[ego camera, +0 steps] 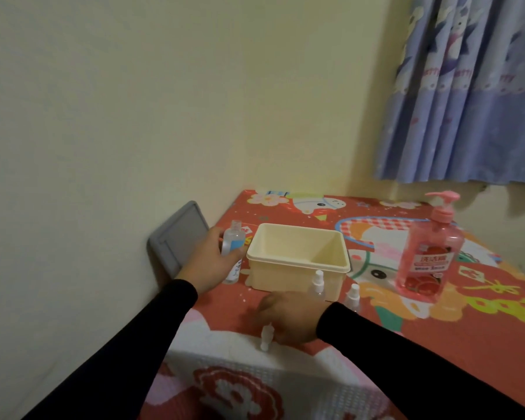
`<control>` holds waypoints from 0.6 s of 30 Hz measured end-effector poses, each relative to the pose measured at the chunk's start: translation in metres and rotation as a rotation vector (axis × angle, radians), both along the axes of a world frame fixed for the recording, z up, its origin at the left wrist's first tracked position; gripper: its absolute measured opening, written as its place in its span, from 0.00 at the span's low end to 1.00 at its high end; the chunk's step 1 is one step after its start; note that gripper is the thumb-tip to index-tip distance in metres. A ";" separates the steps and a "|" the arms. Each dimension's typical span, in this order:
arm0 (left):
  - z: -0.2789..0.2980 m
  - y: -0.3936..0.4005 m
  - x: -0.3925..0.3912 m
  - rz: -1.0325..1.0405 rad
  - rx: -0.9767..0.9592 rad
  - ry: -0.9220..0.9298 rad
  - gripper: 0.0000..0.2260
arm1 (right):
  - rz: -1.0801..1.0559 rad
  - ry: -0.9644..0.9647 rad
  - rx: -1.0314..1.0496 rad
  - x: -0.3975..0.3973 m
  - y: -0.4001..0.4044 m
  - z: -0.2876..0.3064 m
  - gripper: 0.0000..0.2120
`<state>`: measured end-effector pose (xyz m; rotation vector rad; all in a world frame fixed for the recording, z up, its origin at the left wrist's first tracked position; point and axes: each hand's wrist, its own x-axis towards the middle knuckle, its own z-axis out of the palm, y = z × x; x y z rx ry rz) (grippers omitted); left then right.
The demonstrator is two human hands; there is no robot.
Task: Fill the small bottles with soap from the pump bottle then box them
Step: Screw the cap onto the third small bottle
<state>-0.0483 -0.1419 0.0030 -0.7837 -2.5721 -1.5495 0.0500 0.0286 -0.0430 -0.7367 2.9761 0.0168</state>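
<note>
White spray cap sits nearest, pinched by the right hand. At 10 o'clock the left hand grips an uncapped small bottle just beside the cream box. Pink pump bottle stands at 2 o'clock.

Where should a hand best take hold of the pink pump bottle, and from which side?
Grip the pump bottle round its narrow neck under the pump head, coming from the near right side: it stands upright, its body looks wide, and that side is free of the cream box.
</note>
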 end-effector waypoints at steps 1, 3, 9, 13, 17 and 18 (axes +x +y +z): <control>-0.001 -0.001 -0.001 0.000 -0.002 -0.003 0.14 | 0.024 -0.014 0.022 -0.001 -0.001 -0.001 0.21; -0.003 -0.002 -0.001 0.004 -0.018 -0.005 0.13 | 0.072 -0.021 0.047 -0.003 -0.003 -0.004 0.19; -0.009 -0.003 -0.002 0.014 -0.041 -0.017 0.12 | 0.139 0.000 0.017 -0.006 -0.004 -0.009 0.14; -0.013 -0.001 -0.004 0.015 -0.037 -0.019 0.12 | 0.110 0.059 -0.109 -0.006 -0.002 0.001 0.13; -0.018 0.003 -0.005 -0.012 -0.012 -0.024 0.11 | 0.057 0.174 -0.295 -0.007 0.004 0.026 0.13; -0.019 0.004 -0.004 -0.016 -0.011 -0.015 0.11 | 0.030 0.201 -0.339 -0.007 0.006 0.033 0.13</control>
